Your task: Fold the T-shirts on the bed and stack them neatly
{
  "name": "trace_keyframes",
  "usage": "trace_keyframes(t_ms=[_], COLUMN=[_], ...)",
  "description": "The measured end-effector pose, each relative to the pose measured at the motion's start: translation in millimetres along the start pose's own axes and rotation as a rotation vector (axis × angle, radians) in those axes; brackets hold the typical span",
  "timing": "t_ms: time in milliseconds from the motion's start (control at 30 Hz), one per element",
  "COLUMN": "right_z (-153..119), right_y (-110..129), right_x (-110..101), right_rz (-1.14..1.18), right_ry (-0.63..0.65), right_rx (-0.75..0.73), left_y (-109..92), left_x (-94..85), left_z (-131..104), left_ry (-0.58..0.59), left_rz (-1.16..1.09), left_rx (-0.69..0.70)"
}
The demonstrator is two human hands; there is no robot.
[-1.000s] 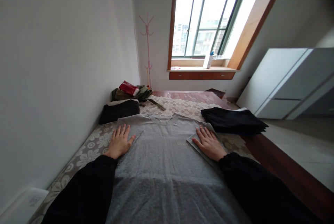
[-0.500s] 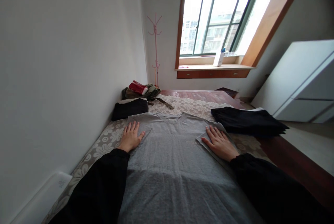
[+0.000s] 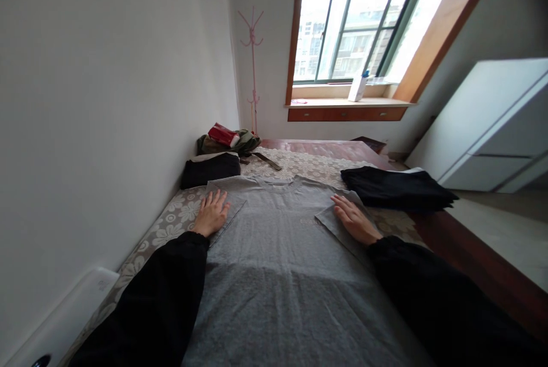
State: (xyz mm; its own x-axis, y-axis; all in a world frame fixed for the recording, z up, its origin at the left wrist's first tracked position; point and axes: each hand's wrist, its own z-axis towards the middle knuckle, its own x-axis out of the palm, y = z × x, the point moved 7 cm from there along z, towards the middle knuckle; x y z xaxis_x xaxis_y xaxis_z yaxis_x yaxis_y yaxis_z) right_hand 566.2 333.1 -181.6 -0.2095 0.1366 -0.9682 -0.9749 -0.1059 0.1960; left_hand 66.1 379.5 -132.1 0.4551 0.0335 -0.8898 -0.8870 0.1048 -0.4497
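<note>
A grey T-shirt [image 3: 274,253] lies spread flat on a floral bed cover, its neckline facing the window. Both of its sleeves are folded inward over the body. My left hand [image 3: 212,213] lies on the left sleeve near the shoulder, fingers apart. On the right sleeve rests my right hand [image 3: 353,220], its fingers stretched out and fairly close together. Neither hand grips the cloth. The shirt's lower end runs out of view at the bottom.
Folded dark clothes [image 3: 396,187] lie at the right and a smaller dark pile [image 3: 210,170] at the left. Behind that pile are a green bag and a red packet [image 3: 223,134]. A white object [image 3: 68,315] stands against the left wall.
The view has tilted slightly, so the window and bed sit higher. My right hand's fingers are closer together, and its thumb no longer sticks out. The shirt lies much as before.
</note>
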Motion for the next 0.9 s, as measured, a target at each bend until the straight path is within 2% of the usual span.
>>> trace_keyframes(t_ms=[100, 200, 333, 400, 500, 600, 667, 767, 833, 900], right_z=[-1, -4, -5, -5, -4, -1, 0, -3, -9, -22], right_y=[2, 2, 1, 0, 1, 3, 6, 14, 15, 16], right_x=[3, 10, 11, 10, 11, 6, -9, -54, -86, -110], right_rz=[-0.060, -0.125, -0.126, -0.110, -0.069, 0.027, 0.166, 0.456, 0.589, 0.618], right_ry=[-0.002, 0.001, -0.022, -0.030, -0.034, -0.038, -0.047, -0.014, 0.100, 0.256], right_rx=[-0.033, -0.051, -0.065, -0.067, -0.063, -0.036, -0.040, -0.109, -0.098, -0.084], left_y=[3, 6, 12, 14, 17, 15, 11, 3, -4, -17], left_x=[-10.5, -34.1, -70.0, -78.3, -71.5, -50.0, -38.2, -32.4, -33.7, -36.8], left_z=[6, 12, 5, -4, -21, -36, -43, -47, -46, -47], left_ry=[-0.002, 0.064, 0.294, 0.429, 0.609, 0.777, 0.845, 0.853, 0.818, 0.739], left_rz=[-0.158, -0.309, -0.390, -0.370, -0.312, -0.247, -0.188, -0.084, -0.008, 0.080], left_rx=[-0.024, -0.023, -0.021, -0.042, -0.107, -0.177, -0.203, -0.187, -0.145, -0.073])
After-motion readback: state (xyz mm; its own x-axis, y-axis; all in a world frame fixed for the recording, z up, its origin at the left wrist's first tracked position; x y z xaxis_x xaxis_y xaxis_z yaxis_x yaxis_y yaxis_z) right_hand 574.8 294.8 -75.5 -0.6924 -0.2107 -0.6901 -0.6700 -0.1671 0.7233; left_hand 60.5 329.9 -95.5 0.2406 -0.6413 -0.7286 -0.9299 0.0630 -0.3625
